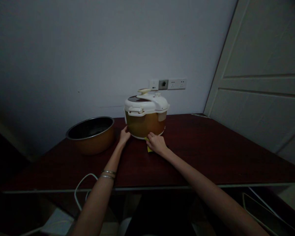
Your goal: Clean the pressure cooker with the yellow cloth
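Left hand (124, 136) open, flat against rice cooker (145, 126) body; right hand (156, 143) over yellow cloth (149, 149), grip unclear.

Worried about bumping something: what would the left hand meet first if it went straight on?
The gold body of the electric cooker, on its near left side; the left hand looks almost against it already, though depth is hard to judge.

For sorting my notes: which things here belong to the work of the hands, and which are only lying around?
In use: left hand on the rice cooker; right hand on the yellow cloth.
Lying about: brown cooking pot, white cable, wall socket strip.
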The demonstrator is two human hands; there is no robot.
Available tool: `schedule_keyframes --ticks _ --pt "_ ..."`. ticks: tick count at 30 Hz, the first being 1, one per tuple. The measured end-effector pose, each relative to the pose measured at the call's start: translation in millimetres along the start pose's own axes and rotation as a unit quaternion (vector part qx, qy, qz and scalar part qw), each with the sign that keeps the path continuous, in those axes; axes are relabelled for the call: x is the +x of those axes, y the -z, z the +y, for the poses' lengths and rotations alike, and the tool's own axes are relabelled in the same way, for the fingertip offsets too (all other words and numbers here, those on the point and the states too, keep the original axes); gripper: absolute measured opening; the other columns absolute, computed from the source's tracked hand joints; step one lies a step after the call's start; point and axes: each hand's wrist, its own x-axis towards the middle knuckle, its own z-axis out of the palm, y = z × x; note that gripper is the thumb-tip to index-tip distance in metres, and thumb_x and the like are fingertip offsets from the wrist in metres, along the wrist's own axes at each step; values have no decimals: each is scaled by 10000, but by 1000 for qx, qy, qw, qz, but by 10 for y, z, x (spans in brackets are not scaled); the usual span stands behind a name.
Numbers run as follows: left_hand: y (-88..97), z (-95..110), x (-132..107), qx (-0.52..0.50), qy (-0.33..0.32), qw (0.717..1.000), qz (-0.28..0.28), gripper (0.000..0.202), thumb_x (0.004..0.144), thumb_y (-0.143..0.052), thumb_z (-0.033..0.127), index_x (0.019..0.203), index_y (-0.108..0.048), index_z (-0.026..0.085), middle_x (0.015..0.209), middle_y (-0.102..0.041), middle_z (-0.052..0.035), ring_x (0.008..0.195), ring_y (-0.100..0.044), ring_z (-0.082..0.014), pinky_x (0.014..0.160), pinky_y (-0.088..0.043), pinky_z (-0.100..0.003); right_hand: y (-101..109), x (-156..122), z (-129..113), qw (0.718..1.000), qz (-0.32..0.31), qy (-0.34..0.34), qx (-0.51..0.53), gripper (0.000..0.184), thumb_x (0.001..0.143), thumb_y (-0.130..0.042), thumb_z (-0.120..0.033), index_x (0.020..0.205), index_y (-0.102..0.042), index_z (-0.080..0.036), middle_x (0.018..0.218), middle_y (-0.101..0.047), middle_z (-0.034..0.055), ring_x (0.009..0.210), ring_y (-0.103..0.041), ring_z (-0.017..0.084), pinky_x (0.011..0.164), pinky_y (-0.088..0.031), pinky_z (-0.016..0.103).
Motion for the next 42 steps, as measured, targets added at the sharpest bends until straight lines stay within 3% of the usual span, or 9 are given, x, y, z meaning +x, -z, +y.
schedule_keyframes --ticks 6,14,22,32,36,42 --pt "-1 -69 44 -26 -17 1000 2 550 610 -517 -27 1127 -626 126 1108 -680 -89 1044 -620 -203 958 -443 -338 39 -100 304 997 -17 -74 -5 237 912 -391 -301 998 -563 -163 1067 -607 96 870 -632 197 636 -413 258" --pt "6 -85 46 -29 -29 999 1 521 623 -542 -16 1116 -631 122 1118 -675 -96 1040 -621 -208 963 -437 -353 22 11 -4 1000 4 -1 14 236 918 -392 -308 971 -579 -176 1052 -623 85 861 -632 186 621 -401 247" --pt "-2 -116 65 -34 -29 999 -8 533 636 -538 -18 1146 -612 121 1140 -664 -102 1047 -618 -213 960 -442 -356 -13 -71 265 998 -2 -66 17 229 914 -413 -341 991 -572 -196 1068 -622 56 865 -634 175 599 -385 244" --pt "0 -131 55 -33 -47 998 -20 536 630 -531 -5 1145 -611 120 1155 -656 -100 1071 -606 -209 972 -433 -350 1 -5 50 999 1 -29 16 256 926 -378 -337 963 -582 -187 1052 -629 72 851 -636 174 607 -395 242" --pt "1 -159 74 -32 -42 998 -15 559 621 -540 -7 1161 -602 124 1174 -646 -102 1090 -597 -212 979 -428 -348 -32 -41 235 996 1 -73 47 251 908 -409 -356 993 -595 -209 1083 -630 59 890 -632 185 637 -405 243" --pt "-14 -147 84 -30 -28 999 -2 541 627 -560 20 1158 -601 115 1167 -648 -115 1084 -599 -227 985 -420 -371 -65 -122 732 982 -4 -167 84 240 854 -485 -344 949 -650 -197 1060 -655 90 905 -634 226 670 -424 266"
